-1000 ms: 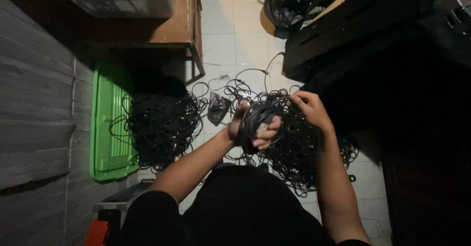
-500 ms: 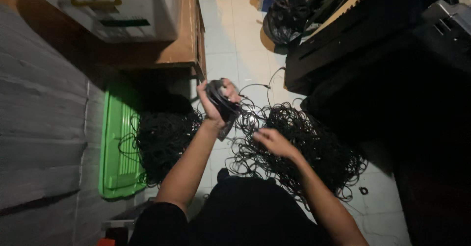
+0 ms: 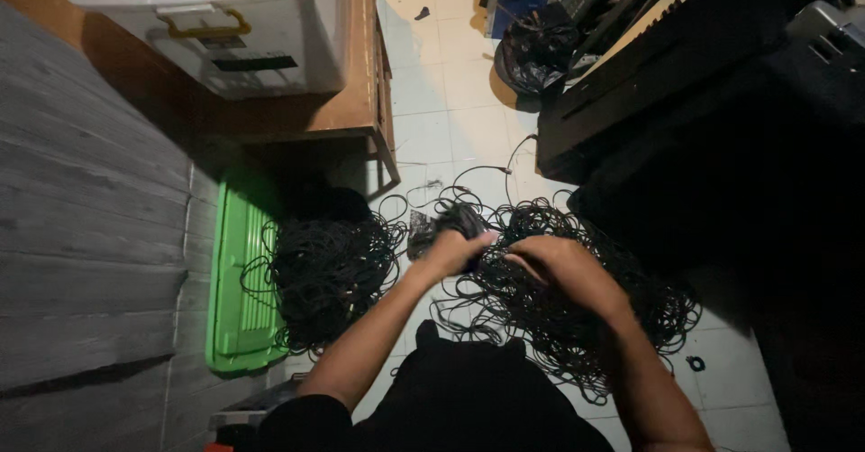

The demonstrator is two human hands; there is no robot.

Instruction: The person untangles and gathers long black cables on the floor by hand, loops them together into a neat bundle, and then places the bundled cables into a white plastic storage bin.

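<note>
Coiled bundle of black cable (image 3: 441,227): held up over the tiled floor (image 3: 441,109), just past the front leg of the wooden table (image 3: 360,100). Left hand (image 3: 450,252) is closed around the bundle, fingers wrapped over its lower edge. Right hand (image 3: 559,267) sits just right of the bundle, fingers curled and pointing toward it; can't tell whether it's pinching a strand or just touching, the cable under it is too dark.

Relative to the bundle:
- Directly below and right: big loose tangle of black cable (image 3: 577,308) spread on the floor, under the right hand and forearm.
- Left: second pile of black cable (image 3: 324,267), partly lying on a green plastic lid (image 3: 230,299) that rests flat against the grey plank wall (image 3: 90,236).
- Up and left: the table, with a white plastic bin (image 3: 225,28) on top; yellow latch on its front, more black cable inside.
- Up and right: dark keyboard-like equipment (image 3: 649,64) leaning at an angle, and a black bag (image 3: 532,51) on the floor beside it.
- Far lower right: small black ring (image 3: 695,363) on a tile, apart from the tangle.
</note>
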